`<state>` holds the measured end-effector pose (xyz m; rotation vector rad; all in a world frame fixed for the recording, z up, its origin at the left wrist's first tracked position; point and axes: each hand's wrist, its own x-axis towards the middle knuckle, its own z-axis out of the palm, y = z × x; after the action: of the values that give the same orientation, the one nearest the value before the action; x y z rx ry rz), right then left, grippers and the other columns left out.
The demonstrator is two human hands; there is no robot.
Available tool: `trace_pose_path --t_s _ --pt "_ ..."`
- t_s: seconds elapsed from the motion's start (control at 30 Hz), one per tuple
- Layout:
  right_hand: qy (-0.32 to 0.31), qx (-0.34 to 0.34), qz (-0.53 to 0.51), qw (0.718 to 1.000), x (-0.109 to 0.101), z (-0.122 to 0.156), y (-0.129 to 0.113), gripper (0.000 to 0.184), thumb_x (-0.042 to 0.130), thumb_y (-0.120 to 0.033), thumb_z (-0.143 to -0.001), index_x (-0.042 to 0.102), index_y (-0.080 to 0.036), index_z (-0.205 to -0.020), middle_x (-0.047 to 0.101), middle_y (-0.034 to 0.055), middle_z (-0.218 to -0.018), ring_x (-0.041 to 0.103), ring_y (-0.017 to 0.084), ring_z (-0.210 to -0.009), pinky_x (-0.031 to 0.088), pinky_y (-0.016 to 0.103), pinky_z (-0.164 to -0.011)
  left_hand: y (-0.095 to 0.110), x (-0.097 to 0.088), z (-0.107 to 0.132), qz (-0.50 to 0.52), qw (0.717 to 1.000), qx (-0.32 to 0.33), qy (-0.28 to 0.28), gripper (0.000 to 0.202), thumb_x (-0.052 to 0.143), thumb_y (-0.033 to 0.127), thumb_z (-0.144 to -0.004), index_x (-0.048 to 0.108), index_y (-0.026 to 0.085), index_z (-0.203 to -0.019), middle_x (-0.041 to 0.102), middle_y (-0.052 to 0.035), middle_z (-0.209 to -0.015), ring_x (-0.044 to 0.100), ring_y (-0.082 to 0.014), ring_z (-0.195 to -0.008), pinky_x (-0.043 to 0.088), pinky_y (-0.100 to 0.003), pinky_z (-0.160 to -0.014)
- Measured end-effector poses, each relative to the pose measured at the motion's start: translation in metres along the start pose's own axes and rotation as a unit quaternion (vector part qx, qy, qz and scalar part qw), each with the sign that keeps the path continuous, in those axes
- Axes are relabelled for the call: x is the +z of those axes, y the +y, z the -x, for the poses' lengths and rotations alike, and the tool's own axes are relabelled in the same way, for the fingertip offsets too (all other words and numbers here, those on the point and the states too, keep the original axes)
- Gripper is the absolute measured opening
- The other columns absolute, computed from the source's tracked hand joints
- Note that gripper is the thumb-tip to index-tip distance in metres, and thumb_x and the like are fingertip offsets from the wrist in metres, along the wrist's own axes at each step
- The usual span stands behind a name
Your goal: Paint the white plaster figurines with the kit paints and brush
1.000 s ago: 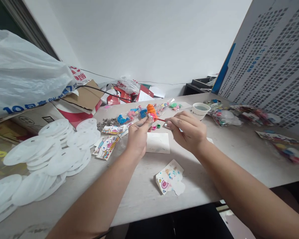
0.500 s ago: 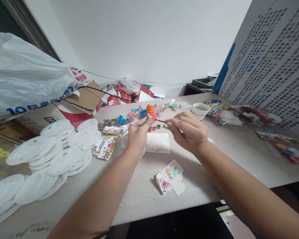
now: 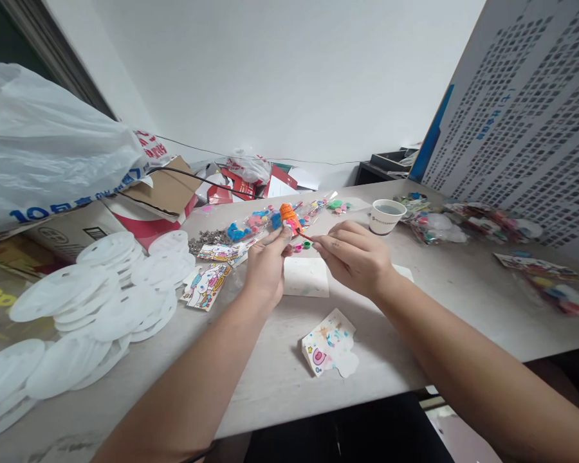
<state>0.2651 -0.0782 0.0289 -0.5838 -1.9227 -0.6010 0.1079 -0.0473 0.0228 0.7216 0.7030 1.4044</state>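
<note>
My left hand is closed on a small figurine, orange on top with pink and white below. In my right hand, pinched between thumb and fingers, is a thin red paintbrush. Its tip reaches the figurine's lower right side; I cannot tell whether it touches. Just behind the hands are small paint pots in pink and green. Beneath them lies a white paper sheet. Nearer to me is a paint-stained printed card.
White round discs lie in stacks at the left. A paper cup of liquid stands behind my right hand. Bagged colourful pieces are at the right. Printed cards and a grey metal-looking pile sit left of my left hand.
My right hand has moved slightly left and down with the paintbrush, closer to the figurine. The figurine has tilted a little in my left hand.
</note>
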Motion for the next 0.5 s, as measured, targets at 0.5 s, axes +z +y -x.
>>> trace_pose_path --t_s 0.5 --pt "-0.036 -0.018 0.009 0.999 0.0064 0.0002 -0.0048 0.020 0.060 -0.007 -0.089 0.066 -0.013 -0.108 0.068 0.0067 -0.075 0.059 0.017 -0.070 0.055 0.033 -0.066 0.0028 0.0022 0.0001 -0.001 0.999 0.000 0.037 0.016 0.084 0.022 -0.058 0.074 0.015 -0.068 0.062 0.0033 -0.061 0.044 -0.0044 -0.052 0.036 -0.021 -0.054"
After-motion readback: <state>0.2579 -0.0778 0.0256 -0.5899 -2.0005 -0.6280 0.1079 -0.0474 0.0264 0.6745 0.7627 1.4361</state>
